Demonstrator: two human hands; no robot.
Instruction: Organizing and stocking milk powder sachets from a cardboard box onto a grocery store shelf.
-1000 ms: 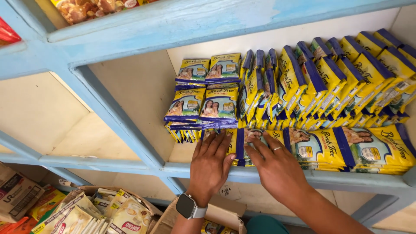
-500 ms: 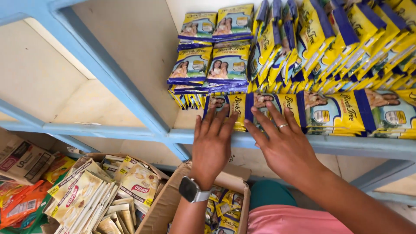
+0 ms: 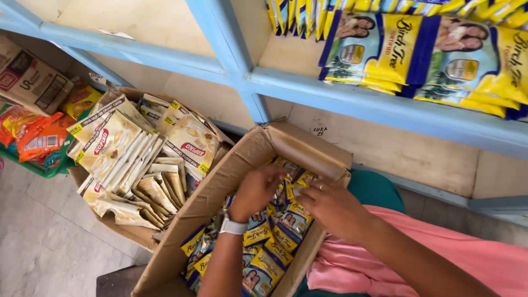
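- Two hands reach into an open cardboard box (image 3: 231, 181) on the person's lap, where yellow-and-blue sachets (image 3: 275, 242) lie packed in overlapping rows.
- The left hand (image 3: 257, 190), a watch (image 3: 234, 226) on its wrist, curls its fingers down onto sachets near the far end of the box; whether it grips one cannot be told.
- The right hand (image 3: 330, 206), a ring on one finger, rests just beside it with fingers bent over the same packets; its grip is hidden too.
- A pink cloth (image 3: 440, 258) covers the lap to the right of the box.
- Left of it, a second box (image 3: 129, 234) holds cream-coloured packets (image 3: 132, 159) fanned on their sides.
- Farther left, orange packets (image 3: 36, 137) sit in a green basket beside a brown carton (image 3: 30, 82).
- Above, a pale blue shelf (image 3: 385, 110) carries matching sachets, some larger ones (image 3: 429, 55) stacked flat at its front edge, others upright behind.
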